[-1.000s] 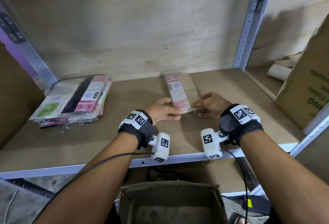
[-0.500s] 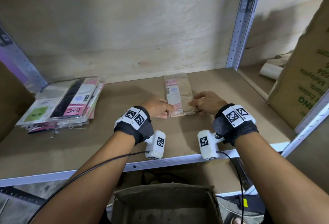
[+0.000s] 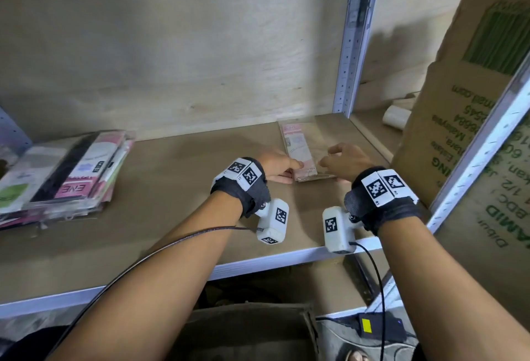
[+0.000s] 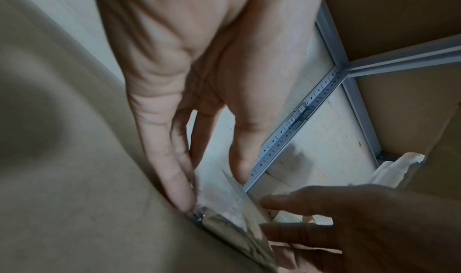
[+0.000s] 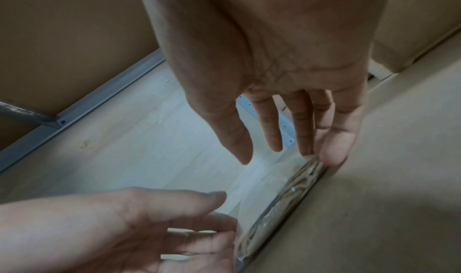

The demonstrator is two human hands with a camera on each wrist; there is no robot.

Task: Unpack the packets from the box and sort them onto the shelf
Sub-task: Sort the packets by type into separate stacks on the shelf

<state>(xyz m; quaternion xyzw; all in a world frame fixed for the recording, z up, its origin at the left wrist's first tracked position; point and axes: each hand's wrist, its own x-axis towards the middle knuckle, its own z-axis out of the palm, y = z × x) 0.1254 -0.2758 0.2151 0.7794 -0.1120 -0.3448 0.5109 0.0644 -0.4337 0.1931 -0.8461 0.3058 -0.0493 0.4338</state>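
Head view shows a clear packet (image 3: 301, 151) with a pink label lying flat on the shelf (image 3: 177, 188), its long axis running from the front edge toward the back wall, near end between both hands. The left hand (image 3: 276, 167) has straight fingers touching the packet's near left corner; the right hand (image 3: 345, 161) touches the near right corner with relaxed, extended fingers, gripping nothing as far as the blurred wrist views show. A stack of packets (image 3: 63, 174) lies well apart at the shelf's left. A cardboard box (image 3: 252, 332) sits below.
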